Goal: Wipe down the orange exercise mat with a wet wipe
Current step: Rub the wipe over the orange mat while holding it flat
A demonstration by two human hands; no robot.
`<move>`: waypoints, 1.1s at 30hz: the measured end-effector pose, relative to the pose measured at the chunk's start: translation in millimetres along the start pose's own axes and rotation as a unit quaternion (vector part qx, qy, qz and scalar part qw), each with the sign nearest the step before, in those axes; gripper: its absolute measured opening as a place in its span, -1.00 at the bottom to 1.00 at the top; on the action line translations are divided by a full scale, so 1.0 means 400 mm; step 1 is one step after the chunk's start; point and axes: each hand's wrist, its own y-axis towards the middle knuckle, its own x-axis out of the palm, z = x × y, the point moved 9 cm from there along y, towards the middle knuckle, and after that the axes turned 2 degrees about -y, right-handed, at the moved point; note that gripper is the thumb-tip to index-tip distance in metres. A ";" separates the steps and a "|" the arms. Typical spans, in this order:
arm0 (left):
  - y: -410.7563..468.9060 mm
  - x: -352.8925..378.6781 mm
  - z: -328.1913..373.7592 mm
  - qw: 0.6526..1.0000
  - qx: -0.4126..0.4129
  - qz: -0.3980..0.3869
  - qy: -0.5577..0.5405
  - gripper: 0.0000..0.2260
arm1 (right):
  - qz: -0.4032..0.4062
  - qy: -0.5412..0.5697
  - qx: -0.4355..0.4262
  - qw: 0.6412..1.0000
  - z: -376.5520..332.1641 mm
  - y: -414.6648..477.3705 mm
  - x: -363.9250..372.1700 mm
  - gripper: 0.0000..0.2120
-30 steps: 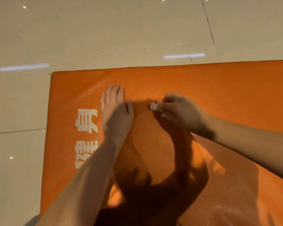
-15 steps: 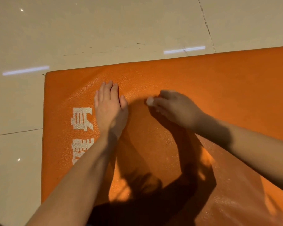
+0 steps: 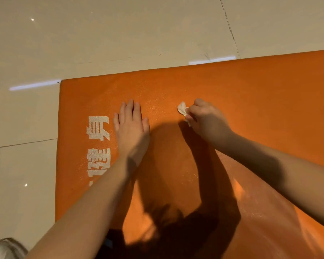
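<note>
Wipe (image 3: 182,109), pinched in curled right hand (image 3: 207,122), moved slightly toward mat (image 3: 251,98) far edge; left hand (image 3: 131,128) (fingers straight) pressed flat; wiping underway.

Indoor room, home or gym unclear: glossy beige floor tiles (image 3: 120,34), orange exercise mat (image 3: 251,90).

Orange mat (image 3: 251,94): white Chinese characters (image 3: 98,128), printed sideways near the left edge, reading 身 and, apparently, 健.
</note>
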 end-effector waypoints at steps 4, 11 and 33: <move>-0.131 0.003 0.014 0.998 0.062 -0.002 0.024 -0.49 | -0.097 0.016 -0.146 0.984 -0.163 -0.098 0.050 -0.85; -0.117 0.006 0.015 0.999 0.042 -0.002 0.031 -0.52 | -0.017 -0.009 -0.022 1.000 -0.070 -0.061 0.039 -0.81; -0.269 -0.003 -0.006 0.998 0.054 0.007 0.036 -0.52 | -0.032 0.017 -0.158 0.987 -0.117 -0.143 0.044 -0.88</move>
